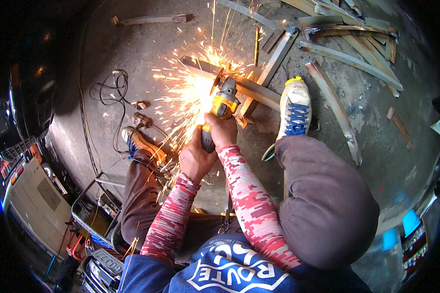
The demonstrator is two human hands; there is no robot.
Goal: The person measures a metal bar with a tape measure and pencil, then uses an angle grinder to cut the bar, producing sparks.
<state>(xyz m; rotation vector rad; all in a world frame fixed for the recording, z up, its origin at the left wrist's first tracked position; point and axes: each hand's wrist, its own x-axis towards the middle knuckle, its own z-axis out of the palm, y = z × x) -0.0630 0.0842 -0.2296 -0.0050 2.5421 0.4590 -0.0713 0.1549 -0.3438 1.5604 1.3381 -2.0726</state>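
Both my hands are wrapped round a yellow and grey angle grinder (223,100) in the middle of the view. My right hand (223,130) grips its body just behind the head, and my left hand (195,158) holds the rear end. The disc (216,81) meets a metal bar (256,93) lying across another steel bar (277,57). A bright burst of sparks (195,93) sprays mostly left and toward me, hiding part of the bar. My right shoe (295,108) presses against the bar's right end.
Cut metal bars (352,61) lie scattered at the upper right, with one long bar (335,110) beside my right shoe. Black cable (110,90) coils on the floor at left. My left shoe (144,144) is among the sparks. A metal frame (98,210) stands at lower left.
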